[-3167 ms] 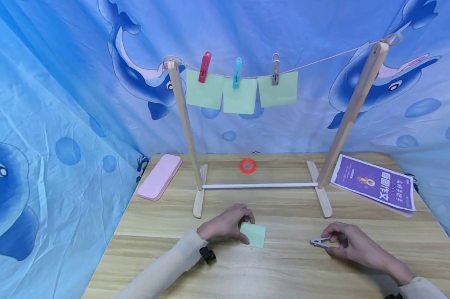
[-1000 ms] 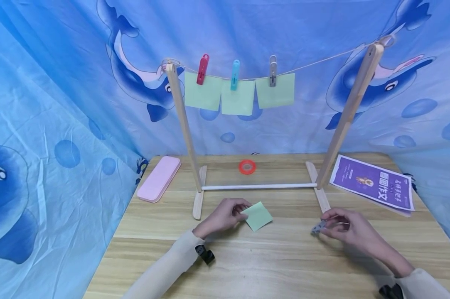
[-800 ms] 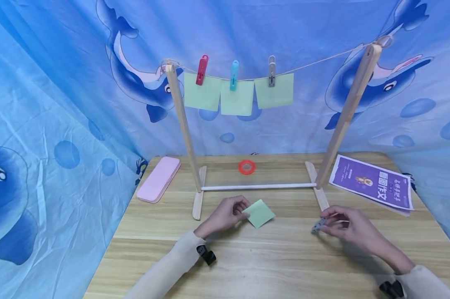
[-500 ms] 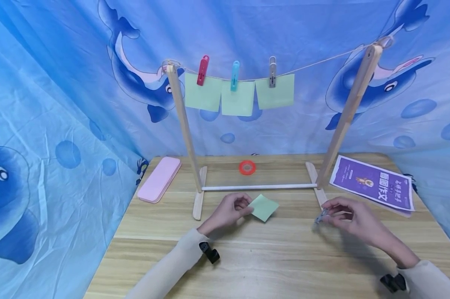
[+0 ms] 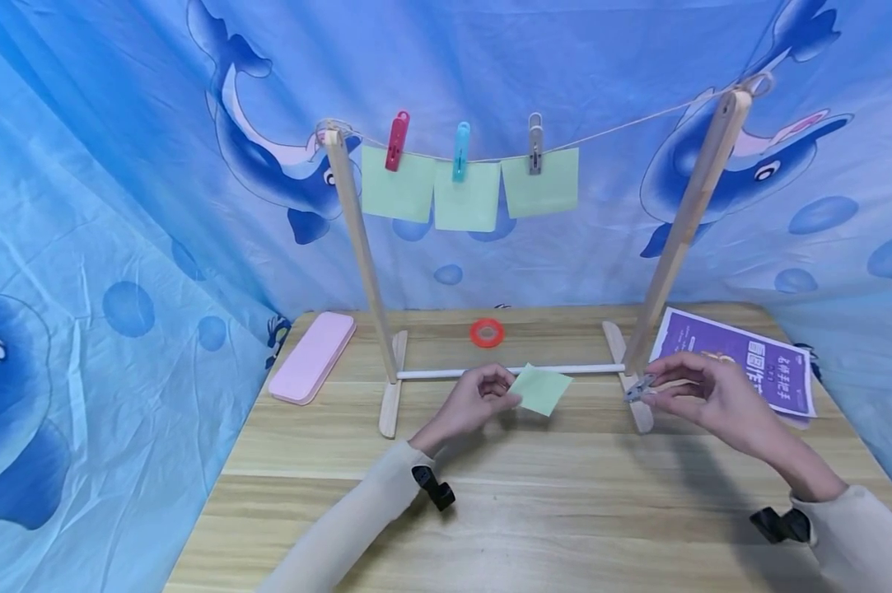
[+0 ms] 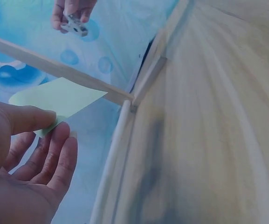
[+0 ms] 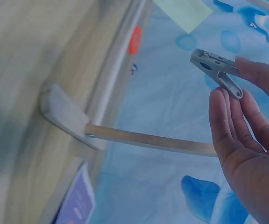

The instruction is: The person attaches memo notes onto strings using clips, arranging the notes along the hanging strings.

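Observation:
My left hand pinches a light green paper square by its left corner, above the table. In the left wrist view the thumb presses the sheet against the fingers. My right hand holds a grey clothespin by its handle end, beside the right post. The right wrist view shows the clothespin between thumb and fingertips, its clamping end pointing away from the hand. On the string above hang three green paper squares, held by a red clothespin, a blue clothespin and another grey clothespin.
A wooden frame with a left post, a right post and a white crossbar stands on the table. Behind the bar lies a red tape roll. A pink case is at left, a purple booklet at right.
Both hands have risen and moved forward toward the frame, carrying the paper and the clothespin. The paper has turned and shifted right. The hanging squares keep their places on the string.

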`<action>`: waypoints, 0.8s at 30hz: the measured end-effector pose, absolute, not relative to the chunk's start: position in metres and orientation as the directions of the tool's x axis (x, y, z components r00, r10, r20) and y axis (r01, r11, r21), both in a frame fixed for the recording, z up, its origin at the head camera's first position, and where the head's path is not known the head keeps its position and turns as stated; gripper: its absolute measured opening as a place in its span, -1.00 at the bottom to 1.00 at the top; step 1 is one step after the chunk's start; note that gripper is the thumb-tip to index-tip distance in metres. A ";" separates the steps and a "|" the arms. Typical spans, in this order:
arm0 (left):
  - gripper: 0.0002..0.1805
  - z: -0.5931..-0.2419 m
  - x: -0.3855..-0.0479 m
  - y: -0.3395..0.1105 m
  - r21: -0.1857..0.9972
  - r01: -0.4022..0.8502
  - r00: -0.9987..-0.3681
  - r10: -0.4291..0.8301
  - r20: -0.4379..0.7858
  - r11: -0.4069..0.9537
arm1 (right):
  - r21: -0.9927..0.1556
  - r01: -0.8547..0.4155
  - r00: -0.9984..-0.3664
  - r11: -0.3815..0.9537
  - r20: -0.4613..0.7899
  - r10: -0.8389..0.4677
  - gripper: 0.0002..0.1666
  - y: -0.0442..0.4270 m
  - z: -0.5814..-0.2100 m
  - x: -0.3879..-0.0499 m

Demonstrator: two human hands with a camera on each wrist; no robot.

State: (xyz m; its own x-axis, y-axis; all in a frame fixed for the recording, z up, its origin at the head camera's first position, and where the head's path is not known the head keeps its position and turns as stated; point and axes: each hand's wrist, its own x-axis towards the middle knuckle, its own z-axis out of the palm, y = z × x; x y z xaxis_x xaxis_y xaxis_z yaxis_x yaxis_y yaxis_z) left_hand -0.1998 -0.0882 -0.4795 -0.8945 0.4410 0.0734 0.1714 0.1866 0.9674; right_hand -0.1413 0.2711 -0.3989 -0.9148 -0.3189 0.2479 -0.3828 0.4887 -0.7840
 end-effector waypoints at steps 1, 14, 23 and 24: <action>-0.79 -0.478 -0.201 -0.086 0.968 0.174 -0.896 0.436 0.080 0.180 | -0.778 -0.388 -0.913 0.494 0.251 -0.322 -0.62 0.271 -0.396 -0.143; -0.76 -0.452 -0.217 -0.067 0.977 0.191 -0.906 0.401 0.138 0.097 | -0.740 -0.442 -0.895 0.507 0.328 -0.301 -0.63 0.257 -0.352 -0.159; -0.77 -0.436 -0.224 -0.050 0.975 0.217 -0.891 0.416 0.183 0.035 | -0.756 -0.362 -0.932 0.546 0.287 -0.222 -0.61 0.259 -0.321 -0.173; -0.77 -0.433 -0.225 -0.049 0.976 0.214 -0.892 0.415 0.181 0.035 | -0.759 -0.356 -0.934 0.546 0.279 -0.221 -0.60 0.259 -0.318 -0.174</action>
State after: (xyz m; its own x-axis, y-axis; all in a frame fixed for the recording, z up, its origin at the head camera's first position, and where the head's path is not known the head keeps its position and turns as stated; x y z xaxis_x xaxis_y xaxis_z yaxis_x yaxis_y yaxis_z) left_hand -0.2249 -0.0486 -0.4334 -0.8916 0.4150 0.1811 0.2144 0.0346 0.9761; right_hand -0.1740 0.2587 -0.3179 -0.9344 -0.2214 0.2790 -0.3558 0.5458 -0.7586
